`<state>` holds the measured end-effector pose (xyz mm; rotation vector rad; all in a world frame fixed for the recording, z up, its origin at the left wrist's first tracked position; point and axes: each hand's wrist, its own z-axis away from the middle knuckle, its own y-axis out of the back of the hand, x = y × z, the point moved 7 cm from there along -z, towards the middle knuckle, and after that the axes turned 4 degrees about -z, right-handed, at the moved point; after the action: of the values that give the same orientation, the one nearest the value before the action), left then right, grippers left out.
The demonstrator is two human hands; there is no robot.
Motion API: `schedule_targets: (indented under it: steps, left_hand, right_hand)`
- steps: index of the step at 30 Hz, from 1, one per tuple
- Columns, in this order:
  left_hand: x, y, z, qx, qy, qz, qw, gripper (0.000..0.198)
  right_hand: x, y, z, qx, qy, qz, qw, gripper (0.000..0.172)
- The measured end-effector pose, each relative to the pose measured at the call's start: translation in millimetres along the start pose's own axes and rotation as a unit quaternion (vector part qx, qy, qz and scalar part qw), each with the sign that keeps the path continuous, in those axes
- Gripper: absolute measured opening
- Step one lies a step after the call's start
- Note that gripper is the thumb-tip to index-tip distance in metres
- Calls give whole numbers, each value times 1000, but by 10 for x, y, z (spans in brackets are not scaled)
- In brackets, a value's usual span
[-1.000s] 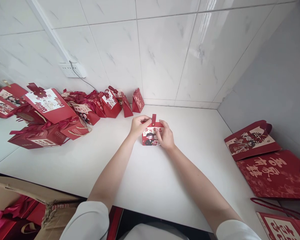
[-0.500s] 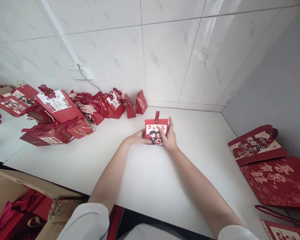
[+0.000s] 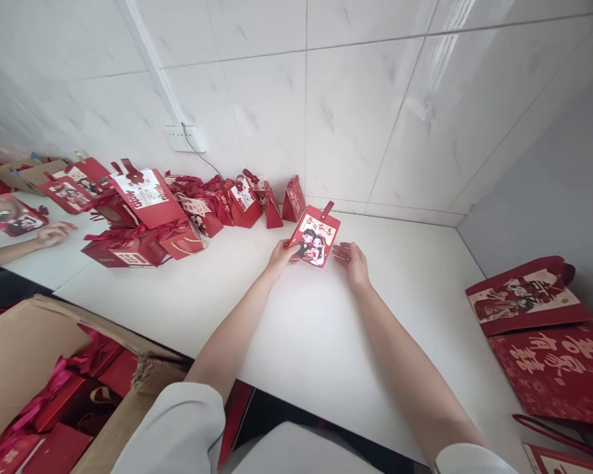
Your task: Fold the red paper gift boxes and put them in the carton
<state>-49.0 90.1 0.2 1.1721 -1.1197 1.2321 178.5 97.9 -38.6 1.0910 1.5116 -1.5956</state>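
Observation:
A red gift box with a cartoon couple on its front and a dark red strap at the top is held a little tilted above the white table. My left hand grips its lower left corner, thumb on the front face. To the right of the box is my right hand, fingers stretched out and apart from it, holding nothing. Behind the box, near the wall, stands a small red triangular box.
Red gift boxes are piled on the left of the table. Red bags lie at the right edge. An open carton with red boxes sits at lower left. Another person's hand rests at far left.
My right hand has let go of the gift box and moved off to its right. The box is now tilted in my left hand alone. The view has swung left, bringing another person's hands in.

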Motion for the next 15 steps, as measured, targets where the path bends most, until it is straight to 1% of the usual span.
schedule_targets:
  steps: [1, 2, 3, 5, 7, 8, 10, 11, 12, 13, 14, 15]
  left_hand:
    - [76, 84, 18, 24, 31, 0, 999, 58]
    - [200, 168, 43, 38, 52, -12, 998, 59]
    - [381, 241, 71, 38, 56, -36, 997, 61]
    - [890, 376, 161, 14, 15, -92, 996, 59]
    - [1443, 515, 331, -17, -22, -133, 991, 51]
    - [1723, 614, 448, -13, -44, -145, 988, 48]
    - [2232, 847, 731, 23, -82, -172, 982, 42]
    - [2449, 980, 891, 52, -102, -184, 976, 38]
    - [2633, 1107, 1058, 76, -124, -202, 969, 38]
    - [2758, 1206, 1219, 77, -136, -232, 960, 41]
    - [2832, 1323, 1378, 82, -138, -262, 951, 44]
    - [2849, 1478, 1535, 104, -122, -294, 942, 45]
  right_hand:
    - [18, 14, -6, -2, -9, -6, 1000, 55]
    - [33, 28, -9, -4, -17, -11, 1000, 55]
    - [42, 42, -8, -5, -21, -14, 1000, 55]
    - [50, 60, 1, -11, -23, -14, 1000, 54]
    - [50, 69, 18, -22, -22, -7, 999, 52]
    - [50, 75, 27, -27, -22, -3, 999, 53]
    - [50, 99, 43, -29, -22, 0, 999, 54]
    - [50, 115, 48, -29, -22, 1, 999, 55]
    - [49, 131, 52, -28, -21, 3, 999, 55]
    - [48, 144, 56, -28, -20, 5, 999, 55]
    - [49, 154, 58, -30, -19, 7, 999, 55]
    - [51, 163, 61, -31, -18, 11, 999, 55]
